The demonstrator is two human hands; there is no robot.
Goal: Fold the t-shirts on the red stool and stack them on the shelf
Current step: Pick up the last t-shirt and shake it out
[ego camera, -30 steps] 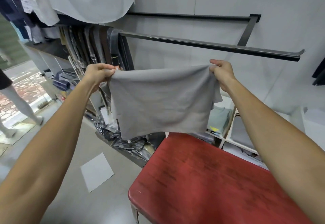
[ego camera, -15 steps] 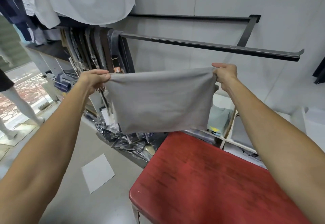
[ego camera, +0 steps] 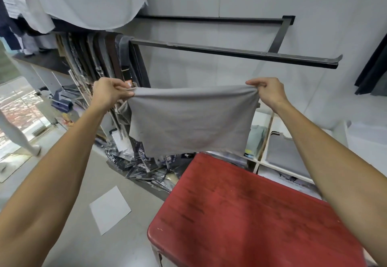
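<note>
Folding step, shirt held in the air
Left hand [ego camera: 109, 92] and right hand [ego camera: 270, 91] pinch the grey t-shirt [ego camera: 190, 120] by its top corners; next it likely needs lowering onto the red stool [ego camera: 240, 214].

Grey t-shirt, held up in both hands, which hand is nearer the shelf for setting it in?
Probably right. The right hand pinches the grey t-shirt on the side above the white shelf; the left hand is over the floor side.

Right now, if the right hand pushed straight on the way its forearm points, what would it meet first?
Likely the white wall, passing under the black rail. The right hand grips the grey t-shirt; depth is unclear.
</note>
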